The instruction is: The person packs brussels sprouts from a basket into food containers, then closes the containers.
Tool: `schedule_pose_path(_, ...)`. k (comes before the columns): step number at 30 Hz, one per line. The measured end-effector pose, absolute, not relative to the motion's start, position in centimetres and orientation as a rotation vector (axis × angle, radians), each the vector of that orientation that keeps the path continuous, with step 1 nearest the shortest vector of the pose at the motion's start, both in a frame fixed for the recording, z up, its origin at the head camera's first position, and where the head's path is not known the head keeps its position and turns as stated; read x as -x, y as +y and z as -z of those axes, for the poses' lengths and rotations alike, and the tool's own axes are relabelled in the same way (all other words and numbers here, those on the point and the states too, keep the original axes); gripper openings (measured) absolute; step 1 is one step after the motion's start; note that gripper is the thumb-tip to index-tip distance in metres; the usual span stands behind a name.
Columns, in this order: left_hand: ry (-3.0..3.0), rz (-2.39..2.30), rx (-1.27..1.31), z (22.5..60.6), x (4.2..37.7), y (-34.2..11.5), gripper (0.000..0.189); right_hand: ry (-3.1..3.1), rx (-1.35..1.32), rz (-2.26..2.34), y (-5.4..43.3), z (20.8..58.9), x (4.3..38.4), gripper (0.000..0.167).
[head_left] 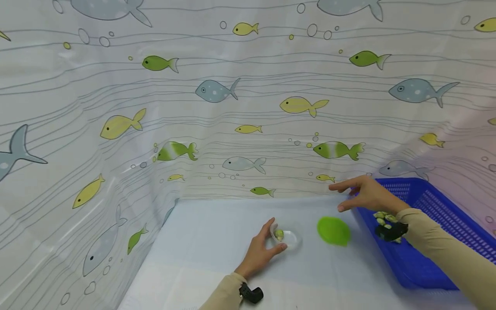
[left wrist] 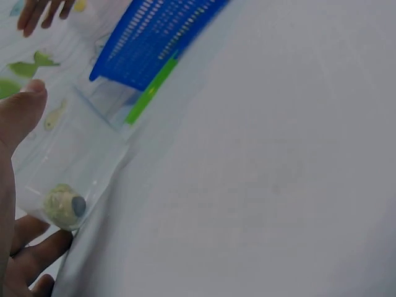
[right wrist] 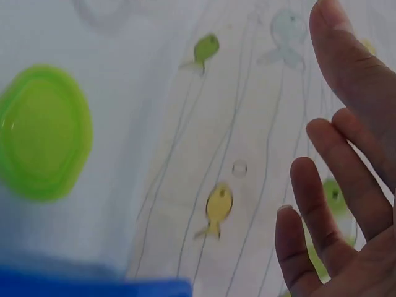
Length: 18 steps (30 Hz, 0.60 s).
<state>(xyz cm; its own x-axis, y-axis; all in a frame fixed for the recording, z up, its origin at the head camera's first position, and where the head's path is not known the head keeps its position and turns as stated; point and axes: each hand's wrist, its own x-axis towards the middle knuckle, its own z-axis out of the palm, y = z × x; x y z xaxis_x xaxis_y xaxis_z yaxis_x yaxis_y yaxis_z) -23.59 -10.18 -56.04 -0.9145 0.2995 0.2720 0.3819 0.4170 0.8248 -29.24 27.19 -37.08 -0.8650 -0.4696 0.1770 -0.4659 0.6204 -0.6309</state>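
A clear plastic container (head_left: 293,240) stands on the white table, and my left hand (head_left: 260,253) holds it between thumb and fingers from its left side. Inside lies one small, roundish pale-green thing (head_left: 279,234) with a dark spot on it in the left wrist view; its kind is unclear. My right hand (head_left: 366,196) hovers over the left rim of the blue basket (head_left: 426,275), fingers spread, holding nothing. To the right of the container, a lime-green lid (head_left: 333,231) with a small tab lies flat.
Several pale-green pieces (head_left: 383,216) lie in the basket, partly hidden by the right wrist and its dark camera band (head_left: 391,232). The basket's tall perforated sides take up the table's right. A fish-patterned curtain (head_left: 217,142) closes off the back and sides.
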Motion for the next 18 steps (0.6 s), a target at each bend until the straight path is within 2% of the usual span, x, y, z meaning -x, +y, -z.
schedule_pose_path(6, -2.571, 1.536, 0.625, 56.0, 23.5, -10.1, 0.089, 2.854, 0.686, 1.118, 32.4, 37.6, 29.0, 0.055)
schedule_pose_path(18, -2.574, 1.56, 0.611, 55.9, 23.5, -10.1, 0.09, 2.964, 0.545, 0.855, 40.2, 42.0, 27.8, 0.05)
